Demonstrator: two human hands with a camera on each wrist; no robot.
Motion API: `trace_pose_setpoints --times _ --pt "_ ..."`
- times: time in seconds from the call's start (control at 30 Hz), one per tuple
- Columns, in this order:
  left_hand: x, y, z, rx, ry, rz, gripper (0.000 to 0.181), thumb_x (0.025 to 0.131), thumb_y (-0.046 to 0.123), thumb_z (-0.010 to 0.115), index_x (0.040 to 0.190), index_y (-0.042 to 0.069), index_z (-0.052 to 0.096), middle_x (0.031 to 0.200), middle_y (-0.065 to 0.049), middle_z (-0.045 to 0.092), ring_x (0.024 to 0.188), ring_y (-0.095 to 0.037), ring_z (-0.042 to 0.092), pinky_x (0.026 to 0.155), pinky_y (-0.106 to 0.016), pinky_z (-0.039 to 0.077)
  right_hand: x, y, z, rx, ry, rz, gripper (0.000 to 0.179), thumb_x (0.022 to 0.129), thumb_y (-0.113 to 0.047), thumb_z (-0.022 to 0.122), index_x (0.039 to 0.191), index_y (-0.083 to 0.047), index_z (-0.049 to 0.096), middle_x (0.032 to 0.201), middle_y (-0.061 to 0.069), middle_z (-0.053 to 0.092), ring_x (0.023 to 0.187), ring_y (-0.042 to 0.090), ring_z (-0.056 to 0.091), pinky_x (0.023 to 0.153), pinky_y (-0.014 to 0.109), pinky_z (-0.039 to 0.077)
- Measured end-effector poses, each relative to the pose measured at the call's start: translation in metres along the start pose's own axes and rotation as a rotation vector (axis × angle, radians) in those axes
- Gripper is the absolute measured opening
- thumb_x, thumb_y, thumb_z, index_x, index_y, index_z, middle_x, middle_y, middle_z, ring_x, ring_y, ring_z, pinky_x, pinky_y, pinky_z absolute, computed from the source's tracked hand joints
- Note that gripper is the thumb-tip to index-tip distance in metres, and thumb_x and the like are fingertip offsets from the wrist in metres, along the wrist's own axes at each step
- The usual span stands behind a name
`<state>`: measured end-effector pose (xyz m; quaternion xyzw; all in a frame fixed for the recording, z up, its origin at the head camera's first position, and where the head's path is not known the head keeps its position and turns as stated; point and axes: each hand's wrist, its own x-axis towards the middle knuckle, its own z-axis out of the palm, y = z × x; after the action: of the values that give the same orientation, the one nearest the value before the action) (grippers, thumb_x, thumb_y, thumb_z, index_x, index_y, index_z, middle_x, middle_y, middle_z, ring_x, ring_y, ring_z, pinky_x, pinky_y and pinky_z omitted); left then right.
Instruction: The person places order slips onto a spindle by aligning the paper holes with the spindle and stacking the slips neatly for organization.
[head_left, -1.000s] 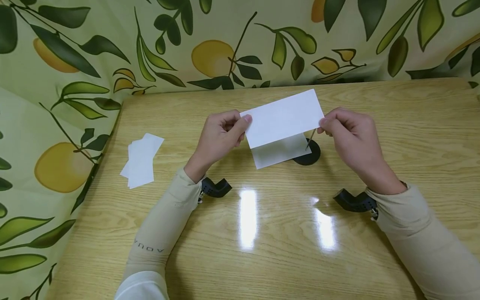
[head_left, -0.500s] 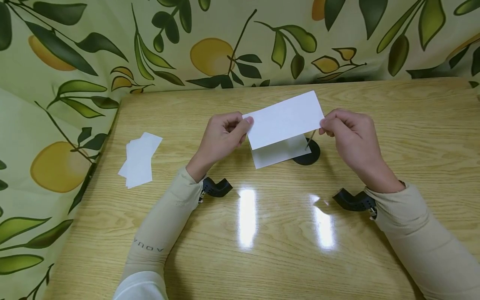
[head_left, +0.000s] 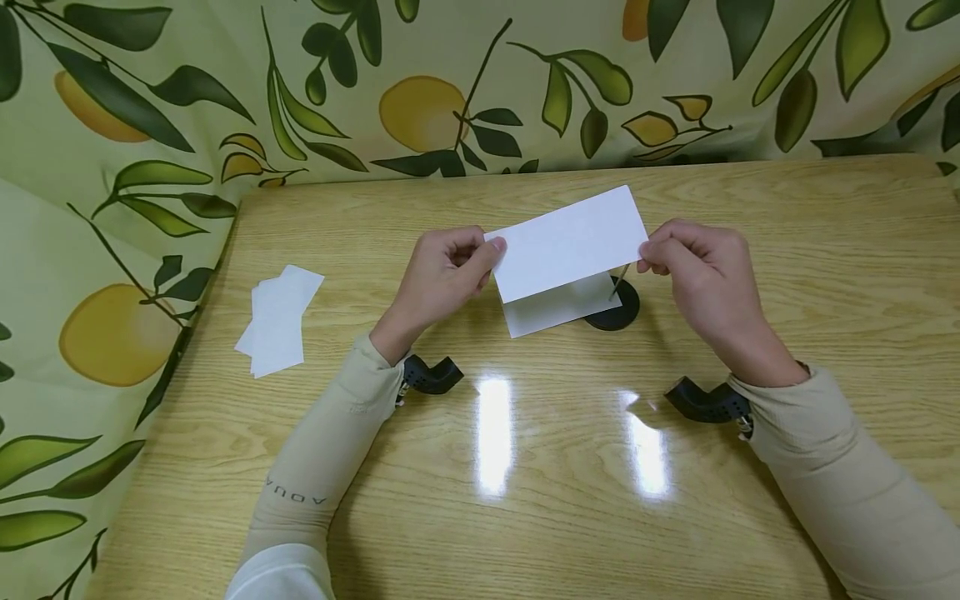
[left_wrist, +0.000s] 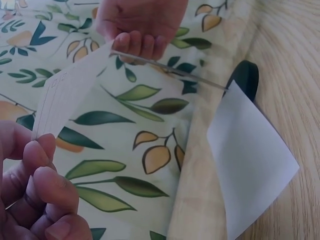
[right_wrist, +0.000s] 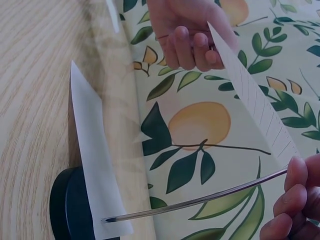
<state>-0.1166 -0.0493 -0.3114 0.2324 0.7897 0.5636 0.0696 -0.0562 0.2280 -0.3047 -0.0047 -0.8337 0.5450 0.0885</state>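
A white paper slip (head_left: 567, 243) is stretched between both hands, held up off the table; its underside looks lined in the right wrist view. My left hand (head_left: 442, 275) pinches its left end between thumb and fingers. At the opposite corner, my right hand (head_left: 708, 275) pinches the slip beside the top of a thin metal spike (right_wrist: 200, 201). The spike rises from a round black base (head_left: 626, 310). Low on the spike, a second white slip (head_left: 555, 304) is pierced near one corner. The spike's tip is hidden at my right fingers, so I cannot tell whether it pierces the held slip.
Several loose white slips (head_left: 279, 321) overlap at the left of the wooden table (head_left: 570, 525). A leaf-and-fruit patterned cloth (head_left: 315, 100) hangs along the back and left. Black wrist mounts (head_left: 433, 375) jut inward from both sleeves.
The held slip has sunk slightly toward the spike's base, with both hands keeping their pinch. The pierced slip and the base stay in place.
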Motion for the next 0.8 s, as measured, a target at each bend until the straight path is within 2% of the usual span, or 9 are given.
trace_pose_setpoints --times 0.23,0.53,0.8 --pt "0.0007 -0.0037 0.0001 0.013 -0.005 0.002 0.041 0.098 0.027 0.056 0.064 0.004 0.054 0.055 -0.003 0.05 0.048 -0.018 0.043 0.046 -0.025 0.032 -0.0003 -0.0007 0.0008 0.044 -0.006 -0.031 0.027 0.094 -0.009 0.053 0.072 0.001 0.066 0.068 -0.009 0.06 0.062 0.013 0.041 0.069 0.023 0.036" --pt "0.0009 -0.0054 0.0001 0.024 -0.014 0.003 0.04 0.098 0.026 0.056 0.063 0.008 0.053 0.055 -0.003 0.049 0.049 -0.018 0.042 0.046 -0.025 0.03 0.0002 0.0006 0.0008 0.039 -0.015 -0.022 0.029 0.094 -0.01 0.052 0.073 0.002 0.067 0.067 -0.012 0.06 0.067 0.011 0.046 0.07 0.023 0.037" --pt "0.0016 -0.0074 0.0006 0.026 -0.024 -0.001 0.041 0.098 0.026 0.056 0.065 0.002 0.055 0.056 -0.003 0.05 0.048 -0.018 0.041 0.046 -0.024 0.029 0.001 0.0027 0.0008 0.037 -0.021 -0.027 0.03 0.095 -0.009 0.052 0.071 0.003 0.066 0.066 -0.011 0.06 0.067 0.012 0.048 0.072 0.023 0.038"
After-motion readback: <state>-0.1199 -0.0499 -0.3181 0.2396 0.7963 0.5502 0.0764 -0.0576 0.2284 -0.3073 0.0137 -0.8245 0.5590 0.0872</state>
